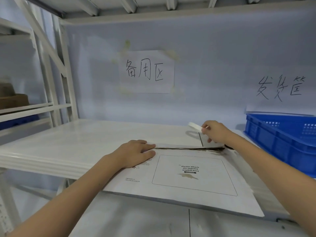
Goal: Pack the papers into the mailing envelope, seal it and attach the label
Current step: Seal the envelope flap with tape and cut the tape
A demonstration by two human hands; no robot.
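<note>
A white mailing envelope (pixel 191 177) lies flat on the white shelf, its near edge hanging over the shelf's front. It shows a printed waybill frame with a brownish stain. Its flap (pixel 179 145) at the far edge lies open, a dark gap showing at the mouth. My left hand (pixel 135 153) presses flat on the envelope's far left corner at the flap. My right hand (pixel 214 132) pinches a white peel-off strip (pixel 195 126) that curls up and left from the flap's right end. Papers are not visible.
A blue plastic crate (pixel 282 142) stands on the right, close to my right forearm. Handwritten paper signs (pixel 147 71) hang on the back wall. The white shelf (pixel 77 142) stretches to the left. Shelf uprights (pixel 56 74) and cardboard boxes (pixel 13 100) stand at far left.
</note>
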